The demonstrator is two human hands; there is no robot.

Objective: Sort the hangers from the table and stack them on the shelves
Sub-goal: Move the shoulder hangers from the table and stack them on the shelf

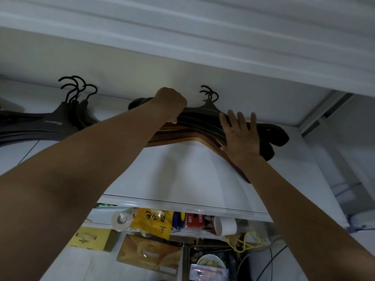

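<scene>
On the high white shelf (182, 175), toward its far middle, lies the hanger stack (203, 116): dark hangers on top, brown wooden ones beneath, hooks pointing at the far wall. The left grip (169, 104) is clamped over the stack's left arm, fingers curled down across its near edge. The right grip (240, 136) lies spread and flat, fingers straight, pressing on the right arm and clasping nothing. A second pile of dark hangers (50, 122) sits well apart at the far left of the same shelf.

These hangers should handle as stiff, hard pieces, each one light, though a stack of several will have some weight at arm's reach overhead. The faces look smooth, so I would expect the layers to slide over one another; one brown arm already juts out nearward past the right wrist. The rounded ends at the right look matte, possibly flocked, but the dim view does not settle it.

The soundest hold is on both sloping arms at once, squeezing the layers together (the hooks would only tangle). They are hardly fragile, but a loose one could drop toward the yellow packet (154, 222) and white cup (225, 226) on the lower shelf.
</scene>
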